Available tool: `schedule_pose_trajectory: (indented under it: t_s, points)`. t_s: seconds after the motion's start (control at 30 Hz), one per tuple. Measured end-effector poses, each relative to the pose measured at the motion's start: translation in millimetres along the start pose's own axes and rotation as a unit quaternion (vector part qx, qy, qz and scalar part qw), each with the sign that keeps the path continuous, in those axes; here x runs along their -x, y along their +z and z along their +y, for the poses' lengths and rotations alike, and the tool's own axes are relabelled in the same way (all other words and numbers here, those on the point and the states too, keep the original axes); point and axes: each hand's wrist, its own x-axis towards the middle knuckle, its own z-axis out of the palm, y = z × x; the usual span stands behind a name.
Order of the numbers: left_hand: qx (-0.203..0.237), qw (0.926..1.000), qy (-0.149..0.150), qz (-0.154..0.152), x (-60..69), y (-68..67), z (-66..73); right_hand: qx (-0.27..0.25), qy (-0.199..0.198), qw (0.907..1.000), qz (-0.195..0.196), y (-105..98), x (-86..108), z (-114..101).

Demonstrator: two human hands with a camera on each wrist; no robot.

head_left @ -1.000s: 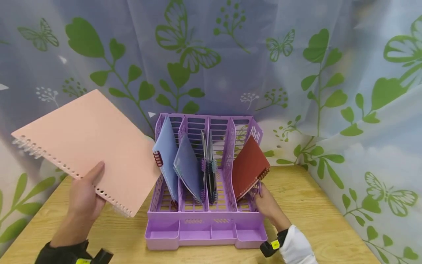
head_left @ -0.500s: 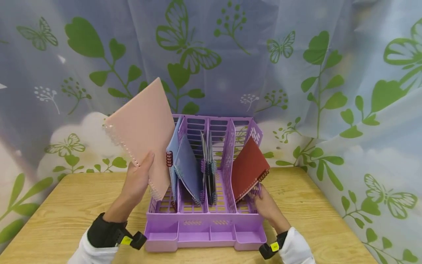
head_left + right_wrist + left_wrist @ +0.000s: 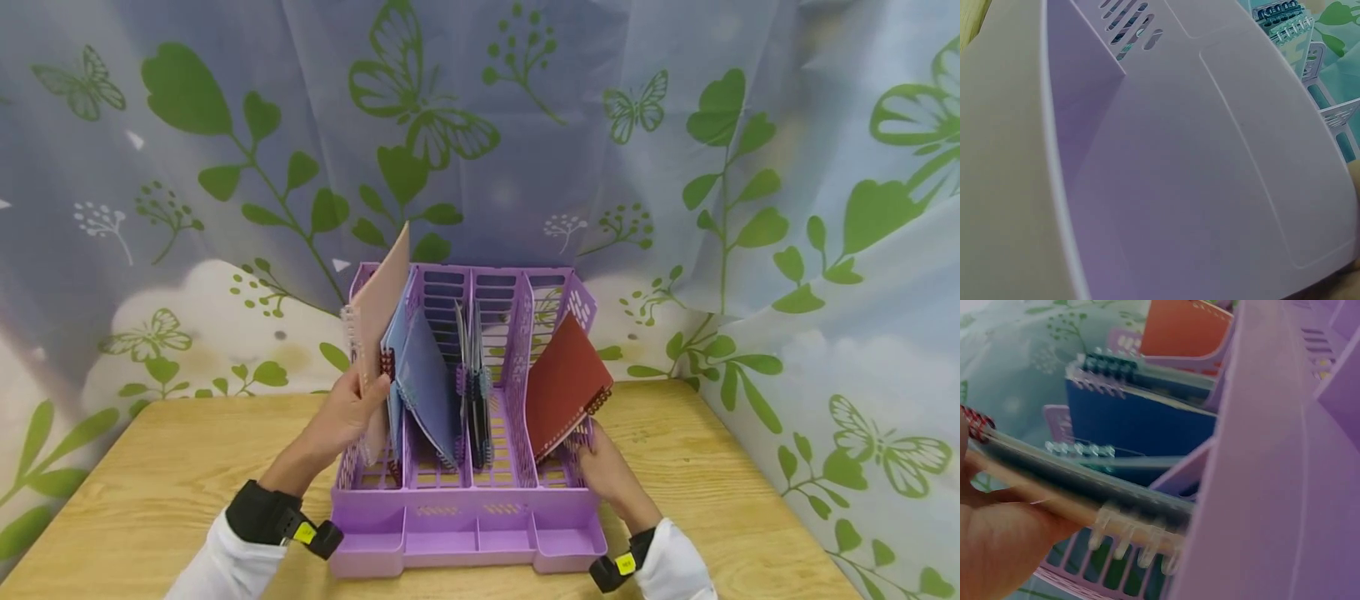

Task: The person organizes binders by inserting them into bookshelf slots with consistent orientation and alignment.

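My left hand (image 3: 345, 421) grips a pink spiral notebook (image 3: 381, 304) by its coil side. The notebook stands nearly upright in the leftmost compartment of a purple desk file organizer (image 3: 495, 498), just left of a light blue spiral notebook (image 3: 397, 329). In the left wrist view, its clear coil (image 3: 1129, 540) sits right behind the organizer's front wall. My right hand (image 3: 609, 473) holds the organizer's right side wall, its fingers mostly hidden there. A red spiral notebook (image 3: 567, 392) leans in the rightmost compartment, close to that hand.
A darker blue notebook (image 3: 431, 387) leans in the second compartment. Thin dark spiral notebooks (image 3: 480, 408) stand near the middle divider. Small trays (image 3: 442, 533) run along the organizer's front. Wooden table (image 3: 172, 467) extends on both sides, and a patterned curtain (image 3: 525, 167) hangs behind.
My left hand has carried the pink notebook rightward, turned it edge-on and lowered it into the leftmost compartment. The light blue notebook has shifted right. My right hand has stayed put.
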Motion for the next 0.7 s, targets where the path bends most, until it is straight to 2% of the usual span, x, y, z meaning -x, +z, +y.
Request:
schedule_pose_trajectory:
  t_s: [0.13,0.23,0.33,0.4,0.47,0.63,0.7]
  points:
    - [-0.049,0.9969,-0.007,-0.061,-7.0,-0.1,-13.7,0.002,-0.009,0.9999,0.01,0.4,-0.1,0.1]
    - [-0.098,0.9896,-0.032,-0.1,-9.3,-3.5,-20.9,-0.003,-0.017,0.9998,0.011,0.3,0.2,-1.4]
    - [-0.134,0.982,-0.05,-0.124,-6.7,-11.0,-26.8,0.0,-0.019,0.9998,0.006,-1.7,-0.2,-4.2]
    - [-0.149,0.9781,-0.062,-0.132,-4.8,-14.8,-26.6,0.009,-0.022,0.9997,0.008,-3.6,-1.2,-5.3]
    - [-0.178,0.9739,-0.062,-0.127,-2.5,-16.9,-26.1,0.017,-0.027,0.9994,0.012,-5.0,-2.3,-5.7]
    - [-0.243,0.964,-0.014,-0.108,7.2,-15.3,-28.9,0.024,-0.02,0.9994,0.013,-2.9,-1.9,-3.6]
    - [-0.255,0.9615,-0.01,-0.101,12.6,-14.0,-31.6,0.019,-0.018,0.9996,0.009,-0.5,-1.6,-2.4]
